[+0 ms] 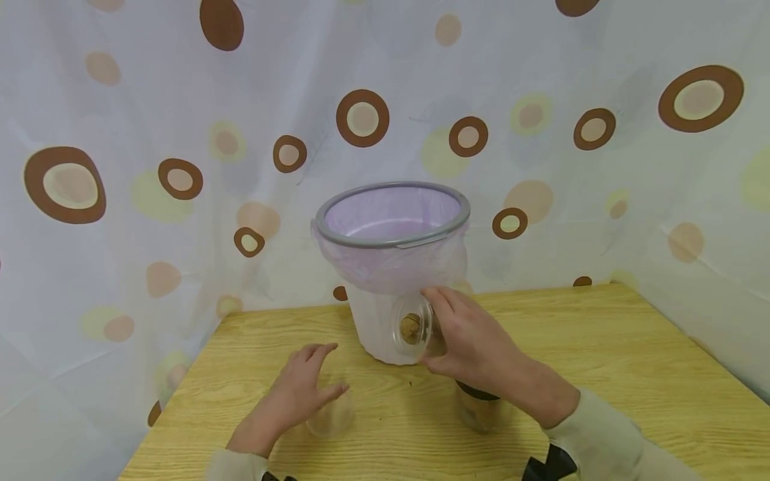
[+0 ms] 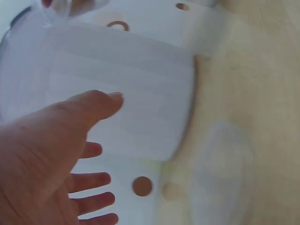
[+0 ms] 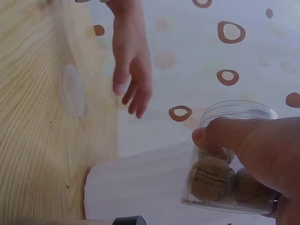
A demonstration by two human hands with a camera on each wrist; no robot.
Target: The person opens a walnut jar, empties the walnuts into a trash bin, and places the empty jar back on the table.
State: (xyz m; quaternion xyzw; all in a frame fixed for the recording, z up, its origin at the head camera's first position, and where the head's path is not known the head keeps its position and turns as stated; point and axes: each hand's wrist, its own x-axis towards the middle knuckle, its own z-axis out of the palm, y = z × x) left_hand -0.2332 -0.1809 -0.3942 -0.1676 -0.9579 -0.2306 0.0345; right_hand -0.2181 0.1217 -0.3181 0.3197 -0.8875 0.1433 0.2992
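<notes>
My right hand (image 1: pixel 481 341) grips a clear plastic jar (image 1: pixel 400 327) in front of the bin. The jar is tilted on its side, its round open mouth facing left. Several brown, wrinkled balls that look like walnuts (image 3: pixel 211 180) lie inside it. To the left, my left hand (image 1: pixel 295 391) hovers with fingers spread and holds nothing. Just below it, a clear round lid (image 3: pixel 72 91) rests flat on the table; it is blurred in the left wrist view.
A white bin (image 1: pixel 375 327) with a purple liner bag (image 1: pixel 391 270) and a grey rim ring (image 1: pixel 391 243) stands at the table's back. Beneath my right wrist is a second clear jar (image 1: pixel 481 417) with a black top. A dotted curtain (image 1: pixel 385 67) hangs behind the wooden table (image 1: pixel 571 347).
</notes>
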